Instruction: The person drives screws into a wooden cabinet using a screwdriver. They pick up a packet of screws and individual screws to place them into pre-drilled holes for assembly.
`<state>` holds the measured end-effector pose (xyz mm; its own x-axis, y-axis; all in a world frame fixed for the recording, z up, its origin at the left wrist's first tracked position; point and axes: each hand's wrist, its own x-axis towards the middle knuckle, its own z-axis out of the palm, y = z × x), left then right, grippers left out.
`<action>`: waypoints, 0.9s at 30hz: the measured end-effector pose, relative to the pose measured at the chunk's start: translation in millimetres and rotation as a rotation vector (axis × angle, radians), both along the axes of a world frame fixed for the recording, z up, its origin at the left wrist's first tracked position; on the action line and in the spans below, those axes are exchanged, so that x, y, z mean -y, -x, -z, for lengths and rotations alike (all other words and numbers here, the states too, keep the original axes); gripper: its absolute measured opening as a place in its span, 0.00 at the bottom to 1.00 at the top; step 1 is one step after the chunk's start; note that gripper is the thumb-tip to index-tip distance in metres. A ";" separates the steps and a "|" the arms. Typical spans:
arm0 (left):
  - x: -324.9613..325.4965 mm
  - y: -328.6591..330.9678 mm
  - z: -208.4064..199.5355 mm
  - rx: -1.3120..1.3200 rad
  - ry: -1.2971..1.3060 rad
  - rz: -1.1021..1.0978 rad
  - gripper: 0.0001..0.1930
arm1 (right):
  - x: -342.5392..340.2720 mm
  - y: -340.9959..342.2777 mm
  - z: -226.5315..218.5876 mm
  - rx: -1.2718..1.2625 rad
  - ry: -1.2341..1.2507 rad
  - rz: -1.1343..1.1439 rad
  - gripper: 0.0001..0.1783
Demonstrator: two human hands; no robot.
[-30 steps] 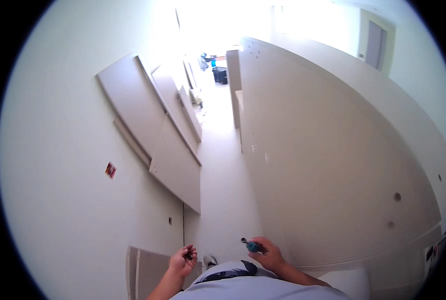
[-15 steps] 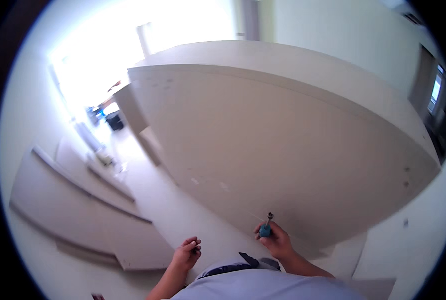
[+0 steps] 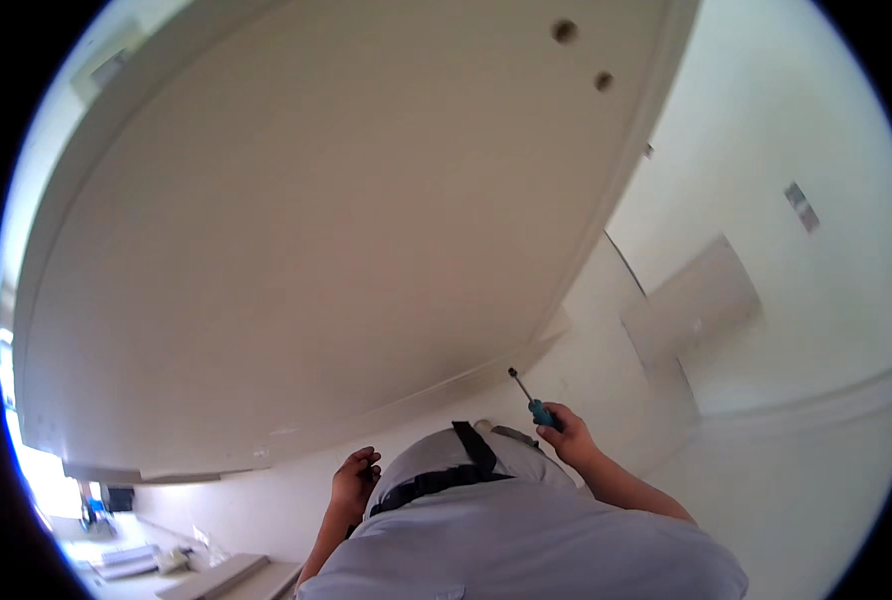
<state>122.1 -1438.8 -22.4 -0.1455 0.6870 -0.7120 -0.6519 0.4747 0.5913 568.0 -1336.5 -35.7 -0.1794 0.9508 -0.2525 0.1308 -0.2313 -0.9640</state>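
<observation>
My right hand (image 3: 573, 440) is closed round the teal handle of a screwdriver (image 3: 539, 409). Its thin shaft points up and to the left, with a small dark piece at the tip. Beyond that tip stands a large pale board (image 3: 316, 240), which the screwdriver does not touch. Two round holes, an upper one (image 3: 564, 32) and a lower one (image 3: 603, 82), lie near the board's right edge. My left hand (image 3: 349, 487) is curled beside my waist. Something dark shows at its fingers, too small to name.
To the right a flat beige panel (image 3: 701, 300) lies near the pale wall, which bears a small grey plate (image 3: 802, 207). Boards (image 3: 231, 578) lie at the lower left. Behind them are a dark box (image 3: 119, 498) and loose items near a bright window.
My view has swung to the right, toward the board's holed end. The screwdriver, still in my right hand, now tilts up-left. My left hand stays curled.
</observation>
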 end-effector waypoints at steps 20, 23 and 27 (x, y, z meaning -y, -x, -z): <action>-60.3 133.0 92.6 -0.217 -0.054 0.878 0.18 | 30.8 85.0 -75.2 0.886 -0.131 0.390 0.26; -42.8 148.8 114.1 -0.177 -0.041 0.929 0.17 | 22.9 84.6 -89.7 1.024 -0.209 0.340 0.26; -28.1 150.2 101.9 -0.244 0.004 0.979 0.17 | 22.9 63.5 -64.1 1.007 -0.605 0.382 0.24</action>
